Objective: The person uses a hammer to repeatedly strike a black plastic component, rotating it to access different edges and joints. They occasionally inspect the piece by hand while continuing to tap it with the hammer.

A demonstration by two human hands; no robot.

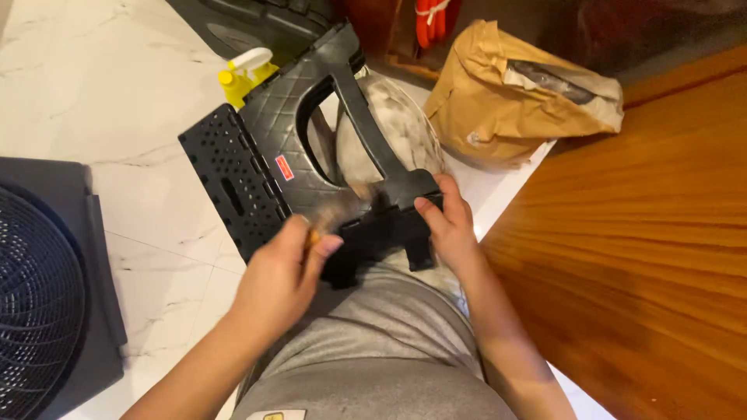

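A black plastic folding stool [264,140] with a quilted top and a carry slot lies tilted across my lap. My right hand [450,222] grips its near edge, thumb on top. My left hand [282,272] is closed around a small brush [341,211]. The brush's brownish bristles are motion-blurred against the stool's surface, next to the slot. My grey-clad legs [381,334] are under the stool.
A crumpled brown paper sack [506,93] sits at the back right, beside a clear bag of whitish material [401,124]. A yellow spray bottle [243,74] stands behind the stool. A dark fan grille [35,311] is at left on the white marble floor [117,93]. A wooden surface [646,233] fills the right.
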